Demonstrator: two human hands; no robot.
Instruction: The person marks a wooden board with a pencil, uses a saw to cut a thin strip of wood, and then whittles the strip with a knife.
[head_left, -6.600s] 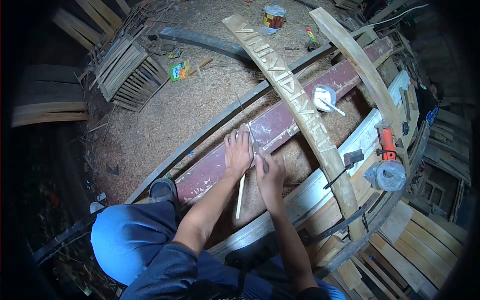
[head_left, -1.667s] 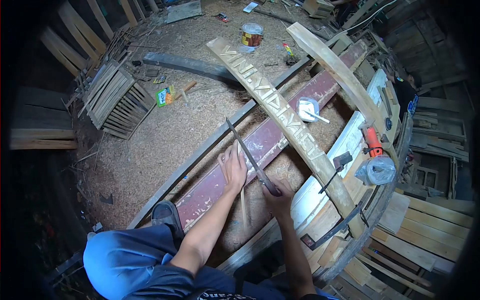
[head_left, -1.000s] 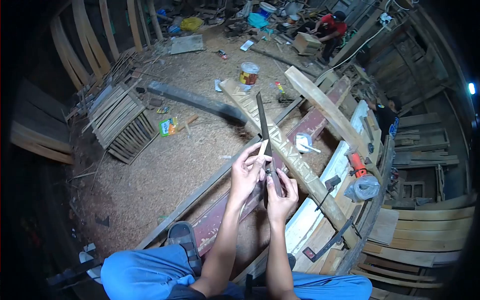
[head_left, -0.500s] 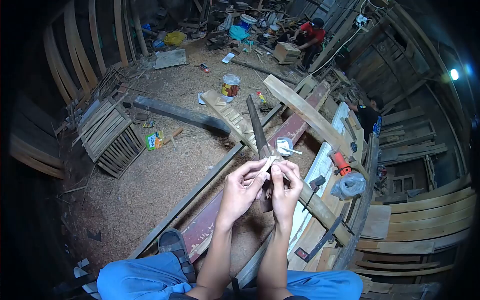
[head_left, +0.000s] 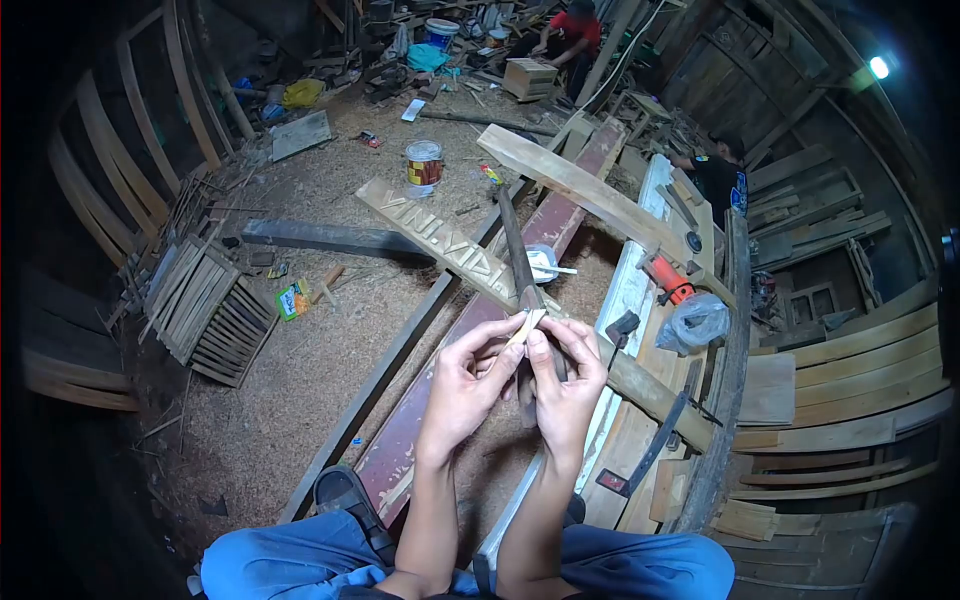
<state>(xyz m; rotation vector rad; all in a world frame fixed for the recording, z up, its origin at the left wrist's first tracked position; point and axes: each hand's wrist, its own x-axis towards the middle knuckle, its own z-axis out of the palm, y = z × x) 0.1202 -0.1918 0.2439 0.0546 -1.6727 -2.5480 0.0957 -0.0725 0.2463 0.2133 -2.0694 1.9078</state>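
Wooden strip (head_left: 527, 329) is held up just beside the handsaw (head_left: 515, 245), pinched by fingers of the left hand (head_left: 462, 388); what the right hand (head_left: 572, 388) clamps, I cannot tell. The strip seems light, stiff, breakable; better gripped along its sides.

Wood piece (head_left: 530, 326) between left hand (head_left: 462, 382) and right hand (head_left: 568, 386); lettered plank (head_left: 440, 242) beyond, across beam (head_left: 405, 440); crate (head_left: 205, 315) left; grinder (head_left: 668, 278) right.

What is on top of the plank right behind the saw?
Small wooden strips sit along the far part of the plank. The saw and right hand hide parts of its middle; anything lying there can't be seen.
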